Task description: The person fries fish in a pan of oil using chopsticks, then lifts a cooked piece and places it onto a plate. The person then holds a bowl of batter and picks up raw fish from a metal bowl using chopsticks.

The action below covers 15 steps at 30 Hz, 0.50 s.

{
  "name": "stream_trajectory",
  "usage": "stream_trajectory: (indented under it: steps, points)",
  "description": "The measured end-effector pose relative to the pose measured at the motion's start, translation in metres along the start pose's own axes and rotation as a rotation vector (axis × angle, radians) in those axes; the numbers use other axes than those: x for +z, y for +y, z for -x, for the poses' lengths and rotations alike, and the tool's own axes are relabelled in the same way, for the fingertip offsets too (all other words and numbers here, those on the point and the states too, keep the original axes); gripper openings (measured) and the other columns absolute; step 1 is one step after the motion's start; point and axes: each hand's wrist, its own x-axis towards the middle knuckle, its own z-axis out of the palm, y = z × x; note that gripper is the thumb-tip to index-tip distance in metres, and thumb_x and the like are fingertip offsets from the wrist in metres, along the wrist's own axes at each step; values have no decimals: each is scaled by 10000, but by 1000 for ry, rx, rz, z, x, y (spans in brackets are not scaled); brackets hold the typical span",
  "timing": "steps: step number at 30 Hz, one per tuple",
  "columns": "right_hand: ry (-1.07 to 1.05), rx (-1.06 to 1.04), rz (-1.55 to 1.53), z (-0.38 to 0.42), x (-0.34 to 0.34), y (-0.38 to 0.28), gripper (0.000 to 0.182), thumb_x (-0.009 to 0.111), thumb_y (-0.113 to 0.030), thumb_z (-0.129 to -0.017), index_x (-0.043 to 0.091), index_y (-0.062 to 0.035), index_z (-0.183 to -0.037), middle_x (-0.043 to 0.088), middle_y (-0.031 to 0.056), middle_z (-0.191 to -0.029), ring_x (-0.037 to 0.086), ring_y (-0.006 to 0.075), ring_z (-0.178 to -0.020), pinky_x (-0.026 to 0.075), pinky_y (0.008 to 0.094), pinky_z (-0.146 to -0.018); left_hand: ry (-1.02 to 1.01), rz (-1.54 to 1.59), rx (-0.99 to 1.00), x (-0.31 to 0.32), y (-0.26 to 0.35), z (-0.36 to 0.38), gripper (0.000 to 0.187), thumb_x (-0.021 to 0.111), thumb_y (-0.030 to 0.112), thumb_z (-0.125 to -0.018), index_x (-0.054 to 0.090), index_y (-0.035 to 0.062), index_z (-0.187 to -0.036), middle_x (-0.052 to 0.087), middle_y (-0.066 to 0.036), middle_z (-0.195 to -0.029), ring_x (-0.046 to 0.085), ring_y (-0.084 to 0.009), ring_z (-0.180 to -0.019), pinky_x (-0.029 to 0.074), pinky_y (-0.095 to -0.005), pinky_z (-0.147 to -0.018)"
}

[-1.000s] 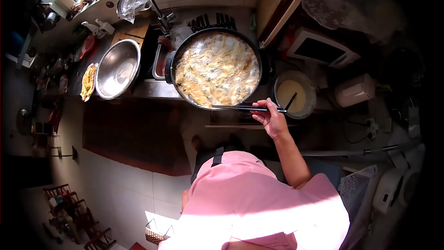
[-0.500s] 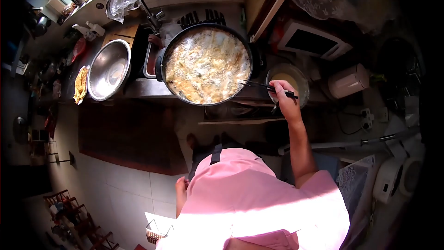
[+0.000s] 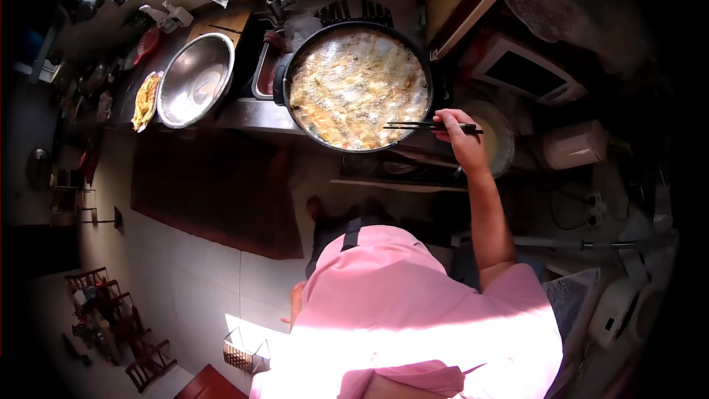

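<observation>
right hand (image 3: 461, 137): fingers clenched on chopsticks (image 3: 421, 127), tips over the pan's near rim. pan (image 3: 358, 85): on the stove, full of bubbling oil and pale golden pieces, frying underway. plate (image 3: 145, 100): some fried pieces already out. steel bowl (image 3: 195, 79) beside it. left hand (image 3: 294, 309): at the side, fingers' state unclear.

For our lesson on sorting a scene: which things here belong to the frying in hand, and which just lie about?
In use:
right hand
chopsticks
pan of bubbling food
batter bowl

Lying about:
steel bowl
plate of fried pieces
tap
basket on the floor
</observation>
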Motion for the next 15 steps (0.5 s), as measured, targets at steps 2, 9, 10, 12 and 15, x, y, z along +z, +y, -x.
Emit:
stream_trajectory:
  steps: [2, 9, 10, 12, 15]
  points:
    - [-33, 71, -36, -3, 3, 0, 206, 497, -186, -836, 579, -10, -904, 587, 47, -822, 571, 125, -720, 467, 231, -617, 2, 6, 5, 1, -5, 1, 180, 497, 191, -793, 509, 66, -922, 555, -83, -719, 529, -186, -604, 455, -304, -572]
    - [-147, 153, -110, 0, 15, 7, 232, 468, -223, -853, 552, -28, -945, 580, 67, -877, 575, 148, -766, 469, 251, -675, 17, 37, 20, -2, -1, -6, 188, 494, 196, -794, 509, 65, -928, 558, -86, -727, 533, -189, -615, 455, -310, -581]
    - [-162, 166, -146, 0, 17, 10, 238, 466, -231, -854, 544, -29, -953, 577, 71, -886, 578, 155, -772, 470, 258, -683, 21, 45, 25, -2, 5, -9, 189, 493, 196, -794, 509, 65, -929, 558, -86, -728, 534, -190, -616, 455, -310, -582]
    - [-158, 216, -237, 0, 25, 18, 258, 465, -238, -855, 538, -15, -962, 574, 72, -884, 580, 160, -766, 473, 261, -687, 34, 75, 41, -4, 18, -19, 192, 492, 197, -794, 509, 65, -931, 559, -87, -730, 535, -191, -619, 455, -312, -584]
    - [-163, 281, -381, -4, 37, 35, 298, 461, -262, -858, 519, -2, -992, 564, 80, -895, 587, 175, -771, 478, 271, -699, 52, 139, 60, -3, 43, -34, 196, 491, 199, -794, 509, 64, -934, 560, -88, -733, 536, -193, -624, 455, -314, -588]
